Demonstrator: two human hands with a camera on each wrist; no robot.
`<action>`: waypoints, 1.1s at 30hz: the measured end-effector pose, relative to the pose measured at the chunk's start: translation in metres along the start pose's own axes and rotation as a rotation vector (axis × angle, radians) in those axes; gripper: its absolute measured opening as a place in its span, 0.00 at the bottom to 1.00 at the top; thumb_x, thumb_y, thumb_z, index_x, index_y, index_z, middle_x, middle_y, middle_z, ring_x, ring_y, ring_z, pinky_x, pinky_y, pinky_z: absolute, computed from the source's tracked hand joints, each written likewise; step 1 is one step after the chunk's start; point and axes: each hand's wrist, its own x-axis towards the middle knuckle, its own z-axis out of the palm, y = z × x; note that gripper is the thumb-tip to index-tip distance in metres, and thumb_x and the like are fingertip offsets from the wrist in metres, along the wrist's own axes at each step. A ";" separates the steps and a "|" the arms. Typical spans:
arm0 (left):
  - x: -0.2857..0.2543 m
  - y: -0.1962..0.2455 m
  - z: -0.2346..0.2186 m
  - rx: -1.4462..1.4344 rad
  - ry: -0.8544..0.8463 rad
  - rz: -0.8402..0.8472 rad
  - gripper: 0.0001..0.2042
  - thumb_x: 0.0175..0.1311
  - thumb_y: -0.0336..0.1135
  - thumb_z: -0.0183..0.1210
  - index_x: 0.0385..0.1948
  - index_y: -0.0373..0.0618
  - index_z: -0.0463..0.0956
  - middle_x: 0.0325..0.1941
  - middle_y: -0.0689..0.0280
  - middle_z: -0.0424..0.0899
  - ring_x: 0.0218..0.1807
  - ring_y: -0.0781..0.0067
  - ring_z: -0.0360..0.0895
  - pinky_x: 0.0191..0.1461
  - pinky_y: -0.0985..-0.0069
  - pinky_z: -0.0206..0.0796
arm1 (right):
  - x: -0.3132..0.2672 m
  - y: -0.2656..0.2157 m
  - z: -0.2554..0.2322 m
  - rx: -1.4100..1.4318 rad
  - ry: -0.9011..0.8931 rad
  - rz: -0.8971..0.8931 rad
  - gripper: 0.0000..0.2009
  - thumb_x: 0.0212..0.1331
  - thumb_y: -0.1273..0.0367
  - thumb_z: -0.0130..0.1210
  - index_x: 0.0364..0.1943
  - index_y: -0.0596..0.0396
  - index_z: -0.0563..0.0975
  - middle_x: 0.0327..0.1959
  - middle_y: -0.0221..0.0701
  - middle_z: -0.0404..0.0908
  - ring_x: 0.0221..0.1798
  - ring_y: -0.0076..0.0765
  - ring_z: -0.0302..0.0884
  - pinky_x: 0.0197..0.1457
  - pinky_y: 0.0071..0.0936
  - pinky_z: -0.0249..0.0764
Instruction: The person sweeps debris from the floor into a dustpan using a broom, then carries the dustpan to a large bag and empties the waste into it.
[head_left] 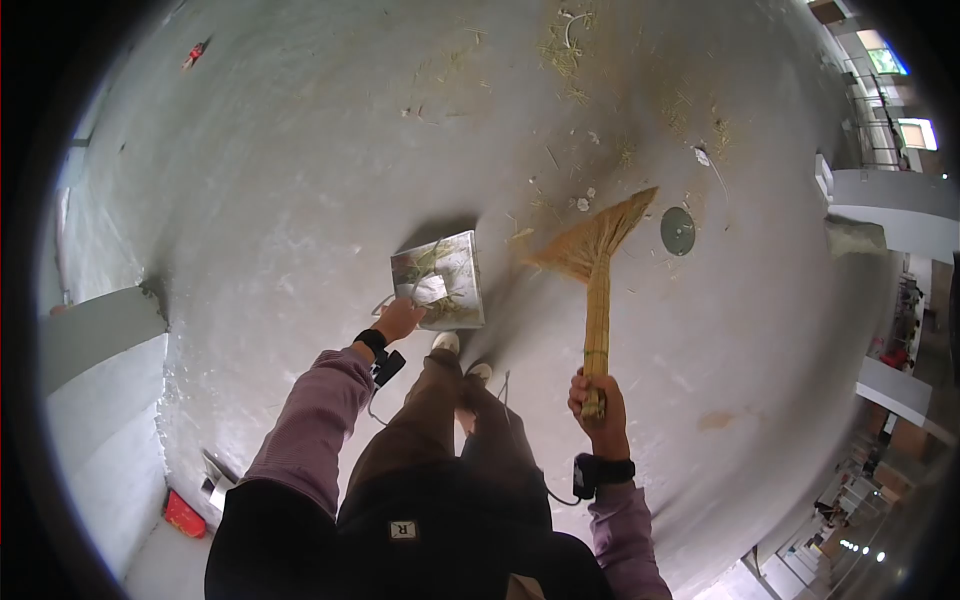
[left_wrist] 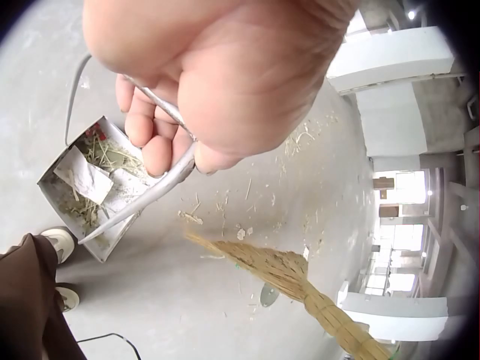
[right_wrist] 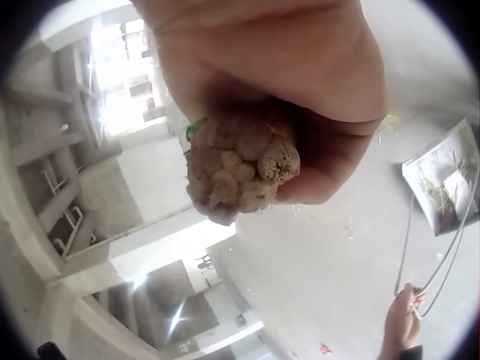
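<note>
A metal dustpan (head_left: 462, 270) with straw and pale scraps inside hangs from a thin wire handle, which my left hand (head_left: 400, 318) grips. In the left wrist view the fingers of the left hand (left_wrist: 217, 82) curl round that handle (left_wrist: 139, 204), above the dustpan (left_wrist: 54, 196). My right hand (head_left: 603, 408) holds a straw broom (head_left: 597, 310) by its handle, the fan of bristles pointing away from me. The right wrist view has the right hand (right_wrist: 277, 67) wrapped round the bundled handle end (right_wrist: 236, 169).
Straw bits (head_left: 565, 60) and pale scraps (head_left: 583, 204) lie on the grey floor ahead, near a round dark disc (head_left: 677, 231). A small red thing (head_left: 194, 54) is at the far left, a red object (head_left: 184, 513) at the lower left. Pale low walls (head_left: 100, 330) stand at the sides.
</note>
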 end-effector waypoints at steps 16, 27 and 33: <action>-0.041 0.024 0.012 -0.129 0.108 -0.329 0.21 0.53 0.50 0.48 0.17 0.40 0.78 0.24 0.49 0.79 0.33 0.51 0.77 0.42 0.61 0.67 | -0.001 -0.117 -0.045 -0.434 -0.135 0.289 0.14 0.48 0.72 0.48 0.40 0.63 0.65 0.27 0.30 0.68 0.26 0.22 0.67 0.26 0.19 0.66; -0.146 0.087 0.085 -0.264 0.414 -0.614 0.21 0.54 0.49 0.50 0.14 0.40 0.78 0.15 0.50 0.75 0.25 0.51 0.76 0.33 0.63 0.66 | 0.050 -0.236 -0.089 -0.548 -0.218 0.663 0.12 0.48 0.76 0.50 0.37 0.57 0.64 0.24 0.31 0.67 0.22 0.26 0.67 0.23 0.26 0.69; -0.218 0.091 0.139 -0.339 0.497 -0.739 0.22 0.55 0.48 0.49 0.11 0.40 0.77 0.13 0.55 0.76 0.22 0.59 0.75 0.32 0.67 0.65 | 0.062 -0.216 -0.112 -0.621 -0.286 0.802 0.10 0.48 0.75 0.51 0.36 0.59 0.66 0.23 0.30 0.68 0.21 0.24 0.68 0.23 0.24 0.69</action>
